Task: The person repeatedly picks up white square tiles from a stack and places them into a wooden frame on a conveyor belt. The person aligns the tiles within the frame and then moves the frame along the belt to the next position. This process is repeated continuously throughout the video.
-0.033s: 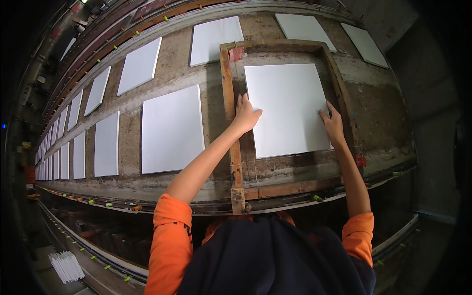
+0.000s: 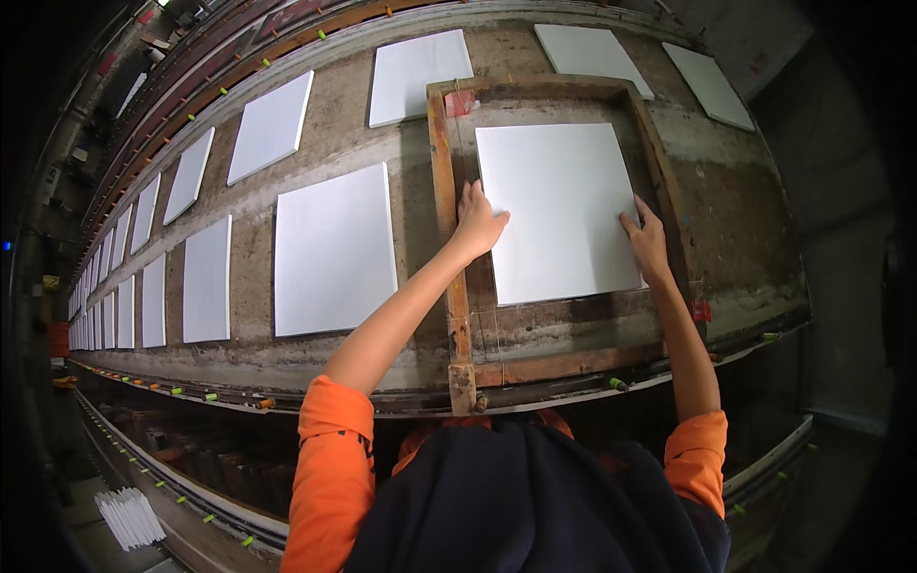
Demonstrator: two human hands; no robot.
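Note:
A blank white panel (image 2: 559,215), rectangular and with a thin edge like a canvas board, lies inside a worn wooden frame (image 2: 442,172) on a long table. My left hand (image 2: 478,224) grips the panel's left edge, thumb on its white face and fingers down along the side. On the opposite edge, my right hand (image 2: 647,239) holds it the same way, with the thumb against the right border. The fingertips beneath the edges are hidden. Frame bars surround the panel on all sides, apart from it.
Two rows of similar white panels (image 2: 334,250) run along the stained table (image 2: 420,258) to the far left. Green and orange pegs (image 2: 618,385) line the table's edges. A bundle of white sticks (image 2: 129,519) lies at lower left. A grey wall (image 2: 845,220) stands to the right.

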